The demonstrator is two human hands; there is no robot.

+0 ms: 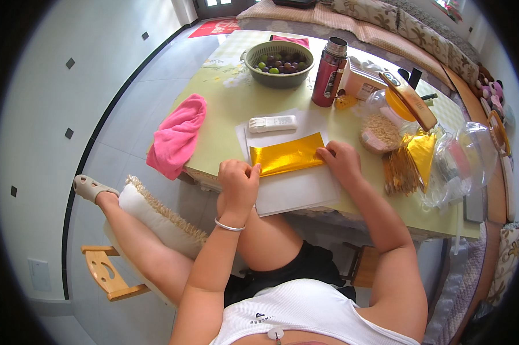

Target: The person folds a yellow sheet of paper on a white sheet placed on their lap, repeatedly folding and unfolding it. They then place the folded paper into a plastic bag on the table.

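Observation:
A shiny gold foil sheet (288, 154), long and narrow as if folded, lies over white paper sheets (297, 192) at the table's near edge. My left hand (239, 181) is closed at the foil's left end, thumb and fingers pinching its edge. At the right end my right hand (341, 161) pinches the foil's edge between thumb and fingers. Just beyond the foil, a white marker-like tool (273, 123) rests on the paper. To the right of my right arm is a stack of gold foil pieces (406, 164).
A pink cloth (178, 137) hangs over the table's left edge. Farther back stand a basket (279, 79) of grapes and a dark red thermos (329, 72). On the right are a clear jar (380, 129), a wooden brush (409, 100) and a plastic bag (464, 164).

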